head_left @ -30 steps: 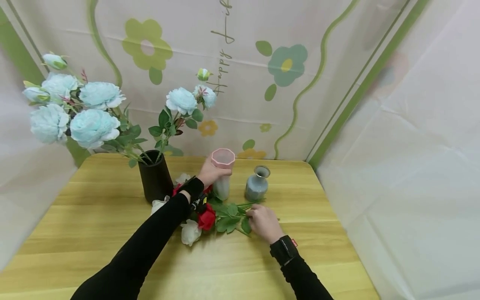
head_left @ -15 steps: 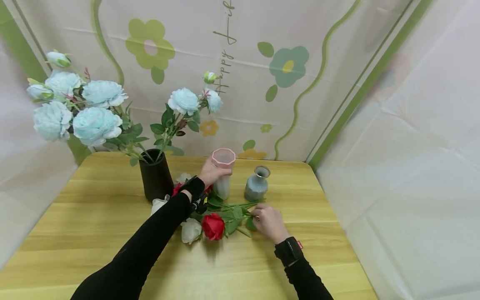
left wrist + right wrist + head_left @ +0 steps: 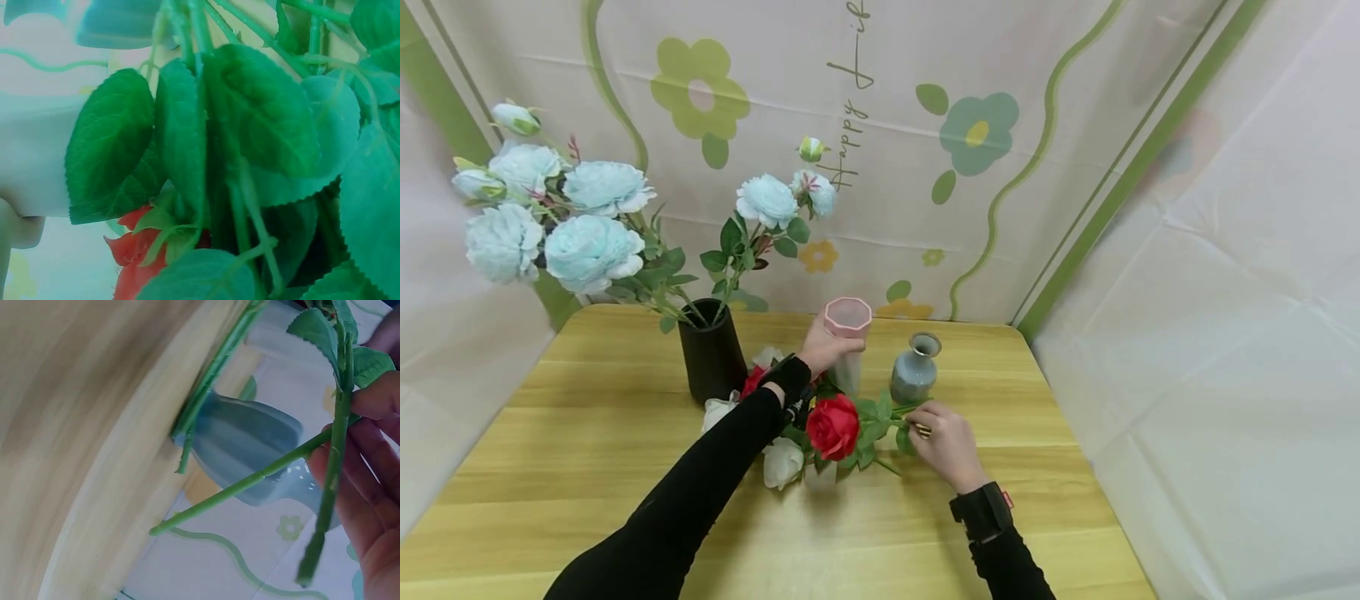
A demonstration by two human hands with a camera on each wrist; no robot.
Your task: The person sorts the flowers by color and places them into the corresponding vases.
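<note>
My left hand [image 3: 822, 345] grips a tall vase [image 3: 848, 373], pale below with a pink octagonal rim, standing at the back middle of the table. In the left wrist view, green leaves [image 3: 256, 112] and a red rose [image 3: 132, 265] cover most of the scene. My right hand [image 3: 947, 444] pinches the stem of a red rose [image 3: 832, 427], whose bloom faces the head camera. The right wrist view shows that cut stem [image 3: 331, 487] between thumb and fingers, crossed by another stem [image 3: 244, 482]. Several stems lie on the tabletop behind.
A small blue-grey vase [image 3: 913, 375] stands just beyond my right hand. At the left, a black vase [image 3: 711, 362] holds several pale blue flowers [image 3: 593, 252]. White roses [image 3: 783, 463] lie around my left forearm on the wooden table [image 3: 865, 542]. A printed cloth hangs behind.
The red rose has lifted a little from among the other flowers and turned its bloom. My right hand has shifted slightly rightward. My left hand stays on the pink-rimmed vase.
</note>
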